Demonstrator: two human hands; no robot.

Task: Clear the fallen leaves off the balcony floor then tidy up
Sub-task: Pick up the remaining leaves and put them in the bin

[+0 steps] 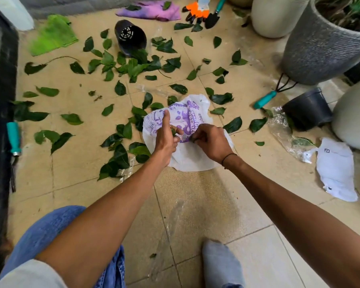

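Several green leaves lie scattered over the beige tiled balcony floor. A white plastic bag with purple print lies on the floor in the middle. My left hand is over the bag, thumb up, its fingers curled round a small bit of green leaf. My right hand is beside it over the bag, fingers curled and pinching another dark leaf piece. Both hands hide part of the bag's print.
A tipped black pot lies at the back, another black pot at the right by large planters. Teal-handled tools, green and purple cloths, orange gloves, a white bag and clear wrappers lie around.
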